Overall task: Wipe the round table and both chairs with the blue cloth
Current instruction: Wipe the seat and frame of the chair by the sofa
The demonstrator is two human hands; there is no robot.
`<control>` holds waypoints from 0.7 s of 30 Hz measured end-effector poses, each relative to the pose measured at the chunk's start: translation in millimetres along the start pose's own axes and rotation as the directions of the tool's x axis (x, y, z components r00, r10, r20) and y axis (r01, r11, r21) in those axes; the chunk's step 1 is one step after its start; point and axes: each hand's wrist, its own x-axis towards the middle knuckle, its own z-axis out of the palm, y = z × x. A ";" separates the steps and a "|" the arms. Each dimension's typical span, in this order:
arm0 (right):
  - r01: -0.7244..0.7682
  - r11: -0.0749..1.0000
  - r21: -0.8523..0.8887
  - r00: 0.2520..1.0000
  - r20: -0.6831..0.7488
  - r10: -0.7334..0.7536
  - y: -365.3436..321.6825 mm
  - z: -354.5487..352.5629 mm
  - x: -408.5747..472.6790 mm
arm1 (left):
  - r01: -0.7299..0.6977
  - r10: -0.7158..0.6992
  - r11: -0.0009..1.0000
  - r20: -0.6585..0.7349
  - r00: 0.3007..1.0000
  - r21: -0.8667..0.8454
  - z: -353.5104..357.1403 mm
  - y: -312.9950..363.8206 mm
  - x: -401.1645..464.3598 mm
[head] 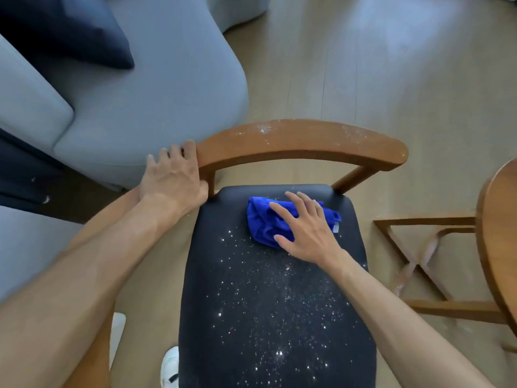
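A wooden chair with a curved backrest [302, 142] and a black seat [265, 317] stands right below me. White crumbs and powder speckle the seat and dust the top of the backrest. The crumpled blue cloth [264, 222] lies on the far part of the seat. My right hand [305, 228] presses flat on the cloth with straight, spread fingers. My left hand [173, 175] grips the left end of the backrest, fingers curled over its edge. The round wooden table [500, 242] shows only as a rim at the right edge.
A grey sofa [134, 107] with a dark blue cushion [64, 26] stands close on the left, almost touching the chair. The table's crossed wooden base [419, 264] lies on the wood floor at right. A white shoe [170, 365] shows below the seat's left edge.
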 end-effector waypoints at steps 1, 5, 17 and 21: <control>0.028 0.999 -0.046 0.996 0.084 -0.024 3.9 1.4 8.5 | 0.003 -0.003 1.000 -0.012 1.000 -0.008 1.7 0.3 -0.1; 0.148 0.969 -0.197 0.972 0.209 -0.106 7.7 23.2 24.4 | 0.003 -0.004 1.000 -0.041 0.999 -0.008 6.6 0.7 -0.3; 0.022 0.986 -0.164 0.995 -0.098 -0.038 -8.9 46.4 11.4 | 0.013 -0.018 0.999 -0.113 0.993 -0.049 13.4 2.2 1.3; -0.001 0.994 -0.113 0.990 -0.139 -0.014 -24.1 48.8 -10.6 | 0.007 -0.016 0.998 -0.138 0.990 -0.065 14.0 1.9 1.0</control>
